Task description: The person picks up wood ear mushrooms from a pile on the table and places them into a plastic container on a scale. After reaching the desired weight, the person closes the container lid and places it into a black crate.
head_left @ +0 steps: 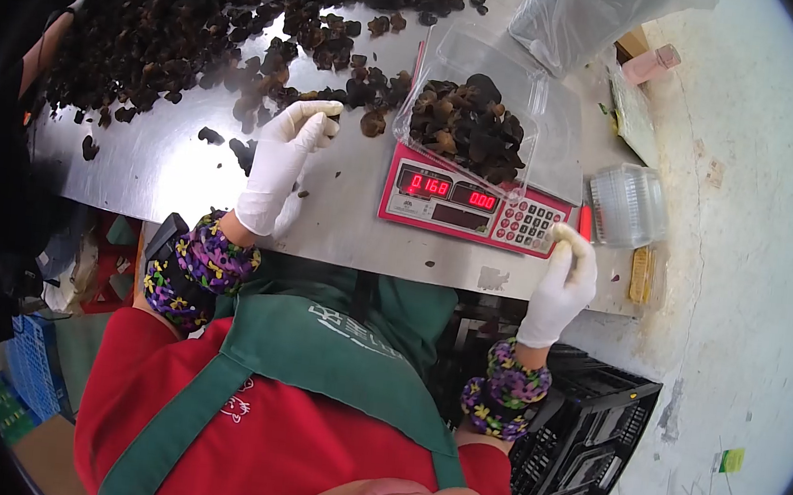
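Dark wood ear mushrooms (470, 126) fill an open clear plastic clamshell box (531, 141) on a red digital scale (428, 212). The scale's red digits read 0.168 and 0.00. My left hand (281, 155), in a white glove, is closed in a pinch left of the scale, and a small dark bit of wood ear shows between its fingertips. At the scale's right corner, by the keypad, my gloved right hand (564, 288) has its fingers curled in towards the thumb, and nothing shows in it. Loose wood ears (373, 123) lie between my left hand and the box.
A big heap of wood ears (179, 26) covers the back left of the metal table (341, 233). Stacked clear boxes (628, 205) stand right of the scale, a plastic bag (580, 22) behind it. Another person's arm (43, 51) reaches in at left. Black crates (580, 427) sit below.
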`<move>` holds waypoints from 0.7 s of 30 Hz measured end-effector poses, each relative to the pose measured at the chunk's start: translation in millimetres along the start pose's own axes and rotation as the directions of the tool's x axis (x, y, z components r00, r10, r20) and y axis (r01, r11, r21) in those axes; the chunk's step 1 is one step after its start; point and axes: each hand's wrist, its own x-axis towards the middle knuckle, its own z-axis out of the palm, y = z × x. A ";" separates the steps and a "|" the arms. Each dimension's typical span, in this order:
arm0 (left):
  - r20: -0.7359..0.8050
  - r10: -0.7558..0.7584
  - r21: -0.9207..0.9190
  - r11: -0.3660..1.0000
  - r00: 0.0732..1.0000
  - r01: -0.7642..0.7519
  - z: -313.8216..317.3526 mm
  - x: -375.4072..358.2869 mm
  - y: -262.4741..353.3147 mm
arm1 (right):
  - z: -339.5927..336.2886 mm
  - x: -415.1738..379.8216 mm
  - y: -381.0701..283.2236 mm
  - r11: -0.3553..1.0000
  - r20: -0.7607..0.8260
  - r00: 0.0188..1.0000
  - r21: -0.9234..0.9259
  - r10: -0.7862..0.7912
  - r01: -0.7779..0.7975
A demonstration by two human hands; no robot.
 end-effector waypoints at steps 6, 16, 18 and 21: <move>0.104 -0.101 -0.073 0.991 0.989 0.109 22.9 -4.8 11.3 | 15.8 74.0 11.2 0.933 0.147 0.972 0.284 0.184 -0.220; 0.199 -0.196 -0.164 0.959 0.960 0.230 65.8 6.5 30.2 | 79.1 179.3 89.4 0.203 0.703 0.603 0.572 0.378 -0.794; 0.185 -0.177 -0.231 0.948 0.967 0.218 69.4 7.7 24.2 | 78.7 186.1 94.3 0.103 0.777 0.577 0.572 0.251 -0.814; 0.214 -0.165 -0.220 0.952 0.963 0.212 70.9 6.9 25.4 | 74.1 174.6 59.6 0.493 0.578 0.788 0.632 0.215 -0.598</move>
